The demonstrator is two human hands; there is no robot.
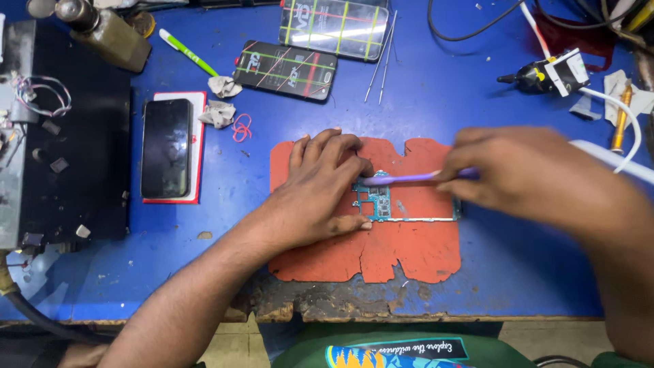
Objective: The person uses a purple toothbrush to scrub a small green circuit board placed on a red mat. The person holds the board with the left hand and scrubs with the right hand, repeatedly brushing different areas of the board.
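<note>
A small teal circuit board (pixel 379 202) lies on a torn orange mat (pixel 409 252) in the middle of the blue bench. My left hand (pixel 320 187) rests flat on the mat and presses on the board's left end. My right hand (pixel 524 174) grips the handle of a purple toothbrush (pixel 402 178), whose head sits on the board's upper edge beside my left fingertips. The right hand is blurred. A thin white strip runs along the mat below the board.
A dark phone (pixel 166 148) lies on a red-edged card at left. Two packaged phone screens (pixel 286 69) (pixel 335 27), metal tweezers (pixel 381 58), a green pen (pixel 187 52), a brass bottle (pixel 105 33) and cables (pixel 616 102) sit at the back. The bench's worn front edge (pixel 340 307) runs below.
</note>
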